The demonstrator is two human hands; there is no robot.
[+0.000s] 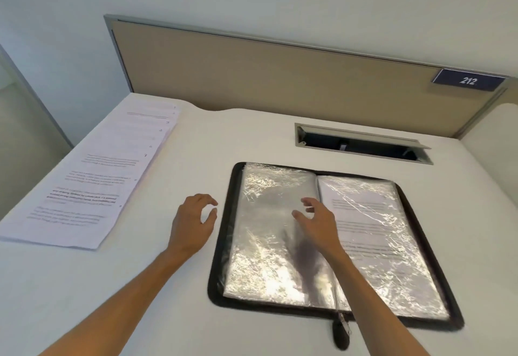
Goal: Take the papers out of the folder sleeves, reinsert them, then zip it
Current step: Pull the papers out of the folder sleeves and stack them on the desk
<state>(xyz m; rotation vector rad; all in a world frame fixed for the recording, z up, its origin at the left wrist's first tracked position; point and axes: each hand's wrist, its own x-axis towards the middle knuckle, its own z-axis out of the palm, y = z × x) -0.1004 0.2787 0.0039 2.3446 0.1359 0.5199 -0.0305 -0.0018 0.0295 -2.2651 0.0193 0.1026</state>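
The table carries an open folder, its glare-washed plastic sleeves hiding most print; the left page looks blank, the right shows faint text. Left of the folder, fanned papers lie with washed-out lines. The right hand hovers over the folder's spine, fingers loosely curled, holding nothing. The left hand is just left of the folder, likewise released. The zipper pull hangs at the folder's near edge.

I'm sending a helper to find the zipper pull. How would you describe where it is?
Start at the open black folder on the white desk. Follow its spine to the near edge: the zipper pull hangs there, a dark oval tab, unlike the shiny sleeves.
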